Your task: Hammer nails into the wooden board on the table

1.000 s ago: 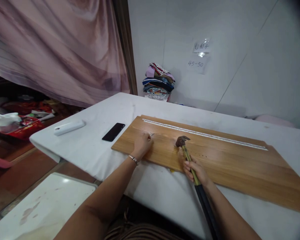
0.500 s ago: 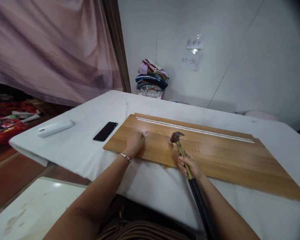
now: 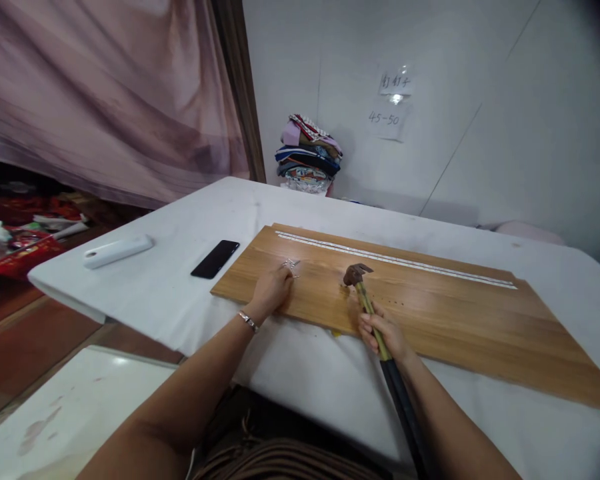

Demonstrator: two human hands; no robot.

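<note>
**Hammer gripped mid-handle, nails at the left fingertips**

The right hand is wrapped around the claw hammer, fingers closed on its yellowish handle between the rusty head and the dark lower grip. The hammer slants over the wooden board, its head above the middle part; whether the metal touches the wood is hard to tell.

The left hand is at the board's left part, fingers curled beside a small scatter of nails. One nail shows just beyond the fingertips, but I cannot tell whether they pinch it or merely lie next to it.

The hammer should feel stiff and top-heavy, with most weight in the head; lower on the handle would give more swing, the present hold more control. The nails look light, hard and slick, likely to roll; each is best taken by the shank between thumb and forefinger, clear of the point. The board seems rigid, fairly heavy and smooth, best held by its edges. It lies flat on the white-covered surface, with a phone off its left end.
</note>
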